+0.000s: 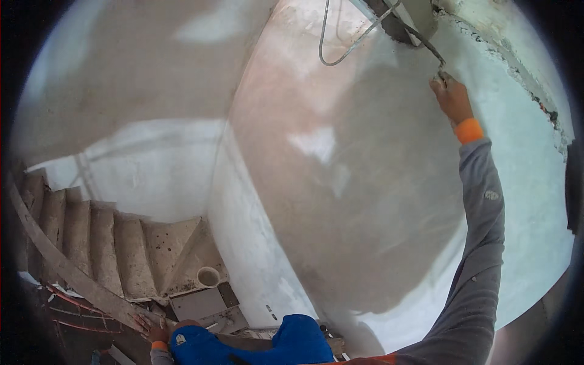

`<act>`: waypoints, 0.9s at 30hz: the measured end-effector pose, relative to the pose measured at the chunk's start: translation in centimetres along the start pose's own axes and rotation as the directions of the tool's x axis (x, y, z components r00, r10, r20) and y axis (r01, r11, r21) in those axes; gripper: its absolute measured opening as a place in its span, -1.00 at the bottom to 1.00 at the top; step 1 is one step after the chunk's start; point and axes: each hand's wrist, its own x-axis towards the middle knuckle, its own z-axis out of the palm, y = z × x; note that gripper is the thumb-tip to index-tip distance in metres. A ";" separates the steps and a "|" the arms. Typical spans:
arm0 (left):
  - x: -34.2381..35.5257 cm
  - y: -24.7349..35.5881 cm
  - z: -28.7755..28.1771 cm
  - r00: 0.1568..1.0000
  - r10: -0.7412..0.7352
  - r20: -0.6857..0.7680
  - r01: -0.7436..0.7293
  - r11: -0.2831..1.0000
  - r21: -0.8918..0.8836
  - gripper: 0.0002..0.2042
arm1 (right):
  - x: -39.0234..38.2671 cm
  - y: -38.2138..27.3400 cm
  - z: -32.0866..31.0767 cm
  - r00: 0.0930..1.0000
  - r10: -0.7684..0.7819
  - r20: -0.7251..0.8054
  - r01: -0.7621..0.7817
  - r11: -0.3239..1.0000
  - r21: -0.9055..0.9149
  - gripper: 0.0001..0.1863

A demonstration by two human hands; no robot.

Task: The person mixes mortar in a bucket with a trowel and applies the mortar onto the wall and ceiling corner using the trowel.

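My right hand (450, 97) is raised at the upper right against the plastered wall (365, 182), closed on the handle of a dark, long metal tool (426, 45), apparently a trowel seen nearly edge-on. The grey sleeve of that arm runs down to the lower edge. At the lower left, my left hand (153, 331) rests with fingers apart on a long, dusty plank (73, 274). A looped grey cable (331, 61) hangs near the tool, by an opening at the top.
Concrete winder stairs (131, 255) descend along the left wall, with a round bucket (208, 275) on the lower landing. Grey boards (198, 302) lie below it, and reddish bars (79, 325) show under the plank. My blue-clad legs are at the bottom. A broken plaster edge (535, 97) curves at right.
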 end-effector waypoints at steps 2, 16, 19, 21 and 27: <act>1.0 -0.7 2.1 0.996 0.035 -0.080 -0.037 0.999 -0.030 -0.16 | -0.4 0.0 0.8 1.000 0.023 -0.018 -0.024 0.997 -0.068 -0.65; 1.0 -0.3 2.0 1.000 0.015 -0.023 -0.017 0.996 -0.087 -0.15 | 5.8 2.3 5.1 0.975 0.145 0.167 -0.060 0.900 -0.431 -0.62; 1.2 -0.4 1.5 1.000 0.024 -0.004 -0.024 0.998 -0.066 -0.14 | 3.9 2.3 3.4 0.976 0.166 0.139 -0.095 0.906 -0.413 -0.62; 1.1 -0.2 1.2 0.999 0.029 0.034 -0.027 0.998 -0.064 -0.13 | 3.3 2.6 2.4 0.978 0.157 0.137 -0.084 0.899 -0.429 -0.61; 3.4 -1.1 4.6 0.999 0.016 0.043 -0.015 1.000 -0.005 -0.14 | -0.2 3.3 0.7 0.996 -0.002 0.086 0.034 0.931 -0.363 -0.55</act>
